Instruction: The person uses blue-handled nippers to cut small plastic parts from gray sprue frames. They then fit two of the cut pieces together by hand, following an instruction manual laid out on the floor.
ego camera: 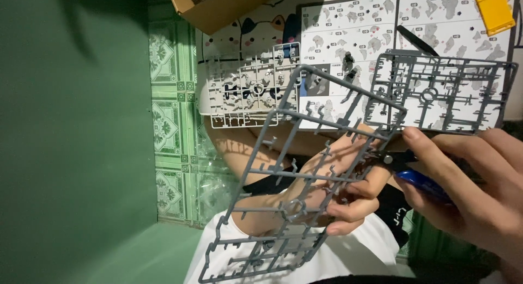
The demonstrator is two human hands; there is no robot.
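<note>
While the big grey plastic frame (294,175) fills the middle of the view, tilted up and leaning to the right, it looks very light and thin, made of skinny bars with small parts hanging on them. I think it bends a little and its thin bars could snap, so it is best held by the thick outer bar, not by the tiny parts. The left hand (348,194) is closed on the frame from behind, with fingers curled round its right side. Far behind it lie a paper sheet with pictures (359,39), another grey frame (441,93) on the right and a white frame (250,85) on the left. The right hand (474,180) is closed on small blue-handled cutters (419,178), whose tip sits just beside the frame's right edge.
</note>
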